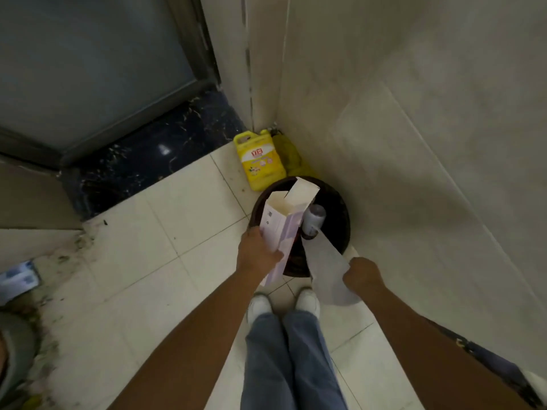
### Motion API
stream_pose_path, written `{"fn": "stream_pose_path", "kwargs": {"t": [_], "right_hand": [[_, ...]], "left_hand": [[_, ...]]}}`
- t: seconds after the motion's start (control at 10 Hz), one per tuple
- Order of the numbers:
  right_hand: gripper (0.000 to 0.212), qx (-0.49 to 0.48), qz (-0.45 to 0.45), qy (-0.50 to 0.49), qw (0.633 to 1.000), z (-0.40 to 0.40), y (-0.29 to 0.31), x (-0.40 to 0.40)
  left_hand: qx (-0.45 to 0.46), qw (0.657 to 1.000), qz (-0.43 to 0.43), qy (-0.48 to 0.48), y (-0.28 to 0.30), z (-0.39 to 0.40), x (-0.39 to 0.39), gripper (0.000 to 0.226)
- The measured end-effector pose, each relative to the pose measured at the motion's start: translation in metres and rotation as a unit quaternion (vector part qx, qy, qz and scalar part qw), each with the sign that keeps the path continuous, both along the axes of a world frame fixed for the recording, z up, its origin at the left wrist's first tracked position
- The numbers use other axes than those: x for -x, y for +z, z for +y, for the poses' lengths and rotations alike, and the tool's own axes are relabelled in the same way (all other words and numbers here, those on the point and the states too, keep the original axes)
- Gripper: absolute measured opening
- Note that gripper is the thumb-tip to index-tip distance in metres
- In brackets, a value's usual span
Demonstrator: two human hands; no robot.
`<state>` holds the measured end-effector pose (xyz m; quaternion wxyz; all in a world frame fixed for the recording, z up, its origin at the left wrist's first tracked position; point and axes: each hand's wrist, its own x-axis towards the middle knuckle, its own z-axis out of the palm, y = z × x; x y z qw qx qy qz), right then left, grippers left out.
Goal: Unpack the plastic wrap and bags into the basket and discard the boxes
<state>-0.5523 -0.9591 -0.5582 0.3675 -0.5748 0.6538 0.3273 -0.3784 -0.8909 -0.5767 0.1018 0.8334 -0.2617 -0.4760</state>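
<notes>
My left hand [257,251] grips a long white and lilac box [279,229] whose top flaps stand open. The box tilts over the dark round bin [340,220] in the corner of the floor. My right hand [362,275] pinches a pale sheet of paper or plastic [327,266] that hangs over the bin's near rim. Inside the bin lies a small purple-grey roll or bottle [314,220], just right of the box. No basket is in view.
A yellow detergent jug [260,161] stands against the wall behind the bin, with a yellow cloth [288,155] beside it. Tiled walls close in on the right. A dark threshold [148,161] and a door lie to the left. My feet [282,304] stand just before the bin.
</notes>
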Motion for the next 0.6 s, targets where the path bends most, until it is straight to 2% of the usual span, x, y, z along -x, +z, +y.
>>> {"fn": "stream_pose_path", "kwargs": {"t": [0.2,0.3,0.4,0.5,0.6], "right_hand": [[0.031,-0.012,-0.008,-0.071,0.997,-0.026,-0.102,-0.007],[0.031,-0.001,-0.041,-0.115,0.992,-0.029,-0.125,-0.004],[0.034,0.024,-0.054,-0.066,0.996,-0.024,-0.12,-0.001],[0.034,0.032,-0.101,-0.014,0.994,-0.02,-0.089,-0.005],[0.034,0.084,-0.129,0.032,0.988,-0.029,-0.044,-0.021]], "left_hand": [[-0.013,0.999,0.018,0.039,-0.108,-0.029,0.027,0.061],[-0.028,0.998,0.031,0.049,-0.133,-0.032,0.032,0.064],[-0.029,1.0,-0.005,-0.007,-0.132,-0.024,0.034,0.052],[-0.009,0.994,-0.046,-0.099,-0.1,-0.024,0.029,0.044],[0.025,0.978,-0.117,-0.173,-0.053,-0.037,0.018,0.05]]}}
